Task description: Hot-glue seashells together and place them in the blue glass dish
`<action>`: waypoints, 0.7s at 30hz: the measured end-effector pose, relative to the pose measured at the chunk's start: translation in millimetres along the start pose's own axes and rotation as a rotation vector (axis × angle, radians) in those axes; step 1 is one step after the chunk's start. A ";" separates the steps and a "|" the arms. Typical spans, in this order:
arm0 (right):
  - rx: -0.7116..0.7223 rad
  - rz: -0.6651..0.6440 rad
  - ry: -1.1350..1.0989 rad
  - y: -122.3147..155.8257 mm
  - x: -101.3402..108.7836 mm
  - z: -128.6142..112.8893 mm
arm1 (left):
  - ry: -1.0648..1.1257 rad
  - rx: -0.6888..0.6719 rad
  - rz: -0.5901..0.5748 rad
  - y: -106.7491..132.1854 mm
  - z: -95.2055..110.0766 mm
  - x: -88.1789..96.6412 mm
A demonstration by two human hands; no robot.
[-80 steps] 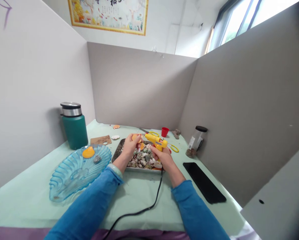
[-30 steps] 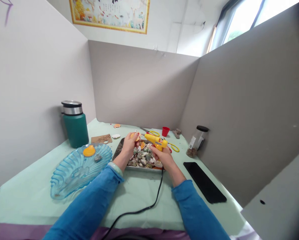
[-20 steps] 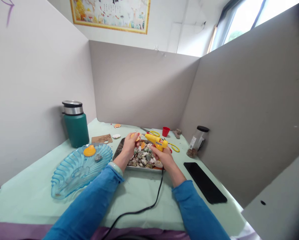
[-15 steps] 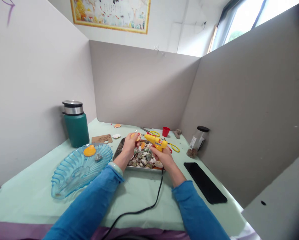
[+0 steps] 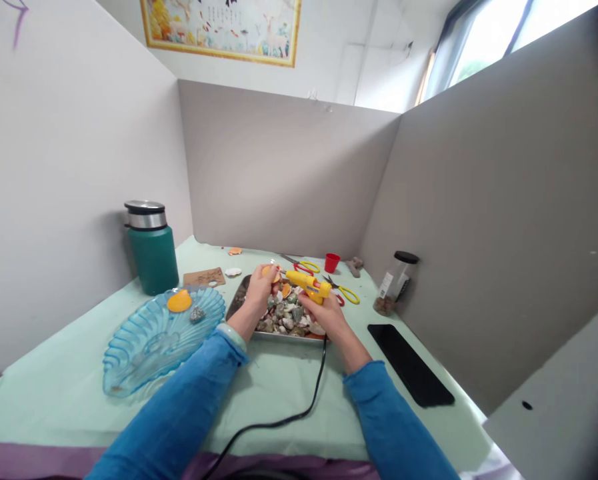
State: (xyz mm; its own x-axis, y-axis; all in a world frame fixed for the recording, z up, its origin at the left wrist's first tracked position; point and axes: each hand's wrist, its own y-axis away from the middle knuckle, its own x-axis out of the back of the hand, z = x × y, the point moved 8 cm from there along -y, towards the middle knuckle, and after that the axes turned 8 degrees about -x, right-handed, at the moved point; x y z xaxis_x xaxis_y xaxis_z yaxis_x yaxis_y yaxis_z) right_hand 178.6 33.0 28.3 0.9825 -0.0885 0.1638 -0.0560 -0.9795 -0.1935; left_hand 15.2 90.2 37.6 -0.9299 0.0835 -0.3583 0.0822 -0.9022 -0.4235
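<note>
My left hand (image 5: 257, 296) pinches an orange scallop shell (image 5: 269, 271) above the far end of a metal tray (image 5: 285, 337) heaped with small shells. My right hand (image 5: 325, 315) is closed round the grip of a yellow glue gun (image 5: 306, 285). Its nozzle points left and almost touches the orange shell. The gun's black cord (image 5: 299, 407) runs back between my blue sleeves to the table's near edge.
A blue shell-shaped glass dish (image 5: 156, 340) at left holds an orange shell (image 5: 179, 301) and a grey one. Behind it stands a green flask (image 5: 151, 250). Yellow scissors (image 5: 346, 292), a red cup (image 5: 331, 262), a jar (image 5: 393, 283) and a black phone (image 5: 409, 364) lie at right.
The glue gun has shifted a little left, bringing its nozzle closer to the orange shell. My left hand has stayed almost still, and the view has drifted slightly.
</note>
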 end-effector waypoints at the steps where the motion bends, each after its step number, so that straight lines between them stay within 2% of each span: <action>1: 0.004 0.003 0.017 -0.3 0.2 0.5 | -0.009 -0.002 0.011 -0.1 0.1 0.9; 11: 0.042 0.055 0.157 -0.1 2.5 -1.9 | -0.066 -0.005 0.077 -0.1 0.3 6.2; 17: 0.133 0.128 0.181 2.8 5.6 -11.5 | -0.110 -0.012 0.090 -0.4 -0.5 7.3; 21: 0.087 0.124 0.161 1.0 7.2 -5.6 | -0.107 -0.020 0.098 -0.2 0.8 7.7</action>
State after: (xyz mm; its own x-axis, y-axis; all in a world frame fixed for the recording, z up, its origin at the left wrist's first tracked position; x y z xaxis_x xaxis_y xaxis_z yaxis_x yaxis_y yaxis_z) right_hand 184.7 30.3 34.7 0.9279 -0.2415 0.2842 -0.1518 -0.9406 -0.3037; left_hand 7.7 90.7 35.5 -0.9498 -0.0513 -0.3085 0.1807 -0.8952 -0.4075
